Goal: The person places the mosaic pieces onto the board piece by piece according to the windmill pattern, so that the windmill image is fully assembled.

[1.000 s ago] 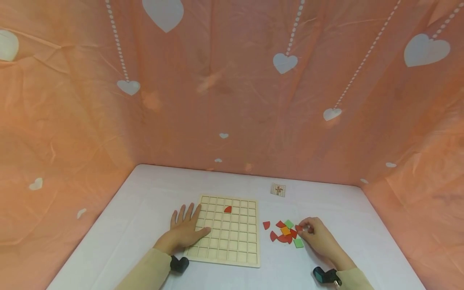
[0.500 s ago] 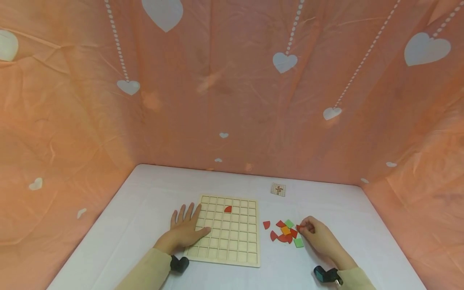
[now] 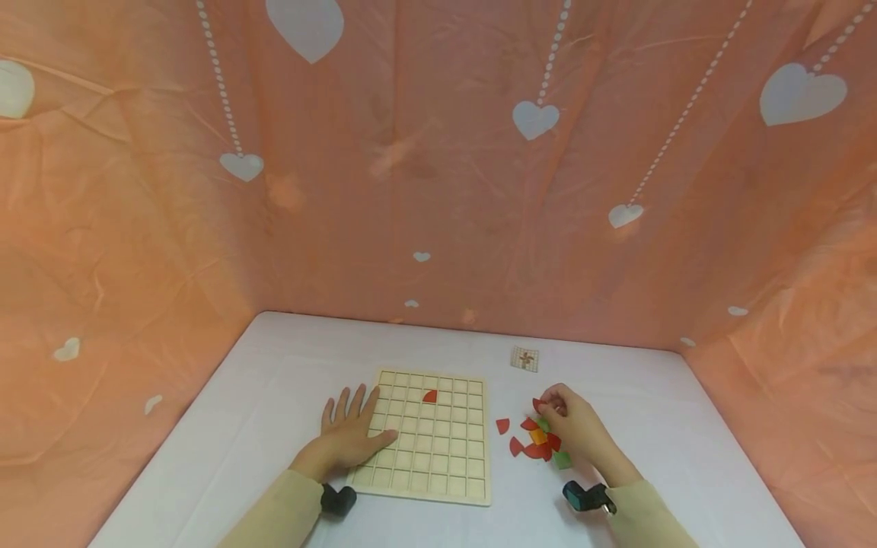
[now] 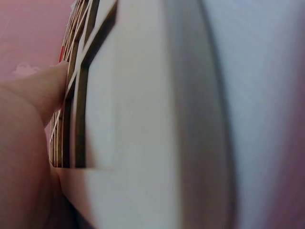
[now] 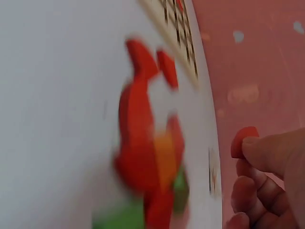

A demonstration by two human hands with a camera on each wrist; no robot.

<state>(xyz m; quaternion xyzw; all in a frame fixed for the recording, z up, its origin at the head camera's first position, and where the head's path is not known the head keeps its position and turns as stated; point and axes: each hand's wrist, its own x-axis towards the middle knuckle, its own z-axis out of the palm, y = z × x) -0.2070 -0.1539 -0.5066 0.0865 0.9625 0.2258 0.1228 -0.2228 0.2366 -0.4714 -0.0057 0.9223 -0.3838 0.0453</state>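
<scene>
Wooden grid board (image 3: pixel 438 462) lies flat on the white bench (image 3: pixel 308 350), between the person's left hand and the loose pieces. Progress looks early: one cell filled, all other visible cells bare; some cells at the left are hidden by the hand. No lettering or brand mark seen on the board.

Person's left hand (image 3: pixel 351 441) spread wide over the board's left edge, thumb resting across cells, grip holding nothing; seems to be steadying it. Person's right hand (image 3: pixel 572 422) has a narrow grip, pinching one piece between thumb and fingertips, near the far side of the pile and well apart from the board. Black wrist devices (image 3: pixel 585 496), no readable brand.

Pattern card (image 3: pixel 524 359) sits beyond the pile: small printed grid with a brownish pinwheel-like figure, no legible text. Likely the reference; if so, most of the figure is left to build.

Loose, not placed: two green squares (image 3: pixel 562 460), one orange square (image 3: pixel 538 437), several red quarter-circles (image 3: pixel 503 426), some overlapping, exact count can't be told. Held red quarter-circle (image 5: pixel 244 143) is off the bench, not placed. Placed red quarter-circle (image 3: pixel 430 396) sits in the second row from the far edge, about mid-width. Pieces show no writing.
</scene>
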